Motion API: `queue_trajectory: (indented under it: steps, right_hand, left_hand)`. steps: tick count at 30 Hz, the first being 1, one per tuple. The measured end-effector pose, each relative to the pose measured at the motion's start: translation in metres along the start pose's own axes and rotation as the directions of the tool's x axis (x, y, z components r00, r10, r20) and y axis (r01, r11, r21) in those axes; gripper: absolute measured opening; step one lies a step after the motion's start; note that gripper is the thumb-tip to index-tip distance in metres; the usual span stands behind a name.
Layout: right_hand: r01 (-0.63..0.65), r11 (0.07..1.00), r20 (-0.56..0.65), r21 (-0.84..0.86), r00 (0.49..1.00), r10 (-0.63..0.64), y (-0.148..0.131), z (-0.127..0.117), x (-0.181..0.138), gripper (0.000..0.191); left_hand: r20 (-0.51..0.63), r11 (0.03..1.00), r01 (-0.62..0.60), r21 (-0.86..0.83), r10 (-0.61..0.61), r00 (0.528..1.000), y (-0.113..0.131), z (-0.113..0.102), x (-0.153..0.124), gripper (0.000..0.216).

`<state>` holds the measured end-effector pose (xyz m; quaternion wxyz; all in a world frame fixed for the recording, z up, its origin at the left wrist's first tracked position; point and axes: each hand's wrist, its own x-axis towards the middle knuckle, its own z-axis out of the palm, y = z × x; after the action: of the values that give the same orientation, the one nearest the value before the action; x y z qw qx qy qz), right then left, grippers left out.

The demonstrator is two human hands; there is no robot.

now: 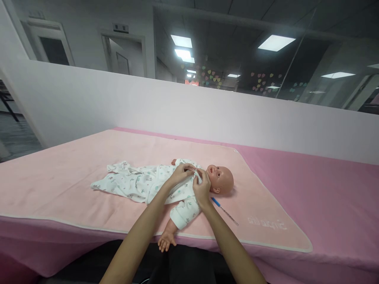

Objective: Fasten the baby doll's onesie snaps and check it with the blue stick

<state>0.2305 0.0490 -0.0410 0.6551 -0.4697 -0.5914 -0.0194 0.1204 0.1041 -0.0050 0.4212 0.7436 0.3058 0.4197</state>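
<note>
A baby doll (220, 179) lies on its back on a light pink blanket (74, 185), head to the right. It wears a white printed sleepsuit (133, 183). My left hand (180, 173) and my right hand (201, 189) meet at the doll's chest just below the chin, and both pinch the sleepsuit's collar fabric. The doll's near arm (173, 228) hangs over the table's front edge, its bare hand past the blanket border.
A thin blue-tipped stick like a thermometer (224, 209) lies on the blanket just right of my right wrist. The blanket covers a darker pink table (325, 185). A white partition wall (177, 106) runs behind it.
</note>
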Motion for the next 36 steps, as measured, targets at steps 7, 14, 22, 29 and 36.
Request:
queue_trajectory:
  steps: [7, 14, 22, 29, 36]
  right_hand:
    - [-0.005, 1.0, 0.009, 0.013, 1.0, 0.005, -0.001, -0.001, 0.001, 0.022]
    - [-0.016, 1.0, -0.014, -0.025, 1.0, 0.015, -0.001, -0.001, 0.002, 0.021]
    - [-0.015, 0.998, -0.017, -0.065, 1.0, 0.014, 0.001, 0.0, 0.001, 0.021]
    - [0.048, 0.998, 0.045, -0.037, 0.998, -0.046, 0.001, 0.0, 0.0, 0.027]
    - [0.024, 0.999, 0.08, -0.022, 0.997, -0.022, 0.002, 0.0, 0.0, 0.026]
  left_hand:
    - [-0.008, 0.999, -0.02, 0.037, 0.02, 1.0, 0.007, 0.001, -0.003, 0.025]
    - [0.102, 0.995, -0.071, 0.075, 0.063, 0.993, 0.011, -0.001, -0.006, 0.031]
    - [0.092, 0.999, -0.031, -0.033, 0.034, 0.995, 0.001, -0.002, -0.003, 0.037]
    - [0.1, 0.993, 0.024, -0.114, -0.013, 0.995, -0.005, -0.004, 0.002, 0.031]
    - [0.084, 0.991, 0.036, -0.126, -0.025, 0.996, -0.007, -0.004, 0.003, 0.029]
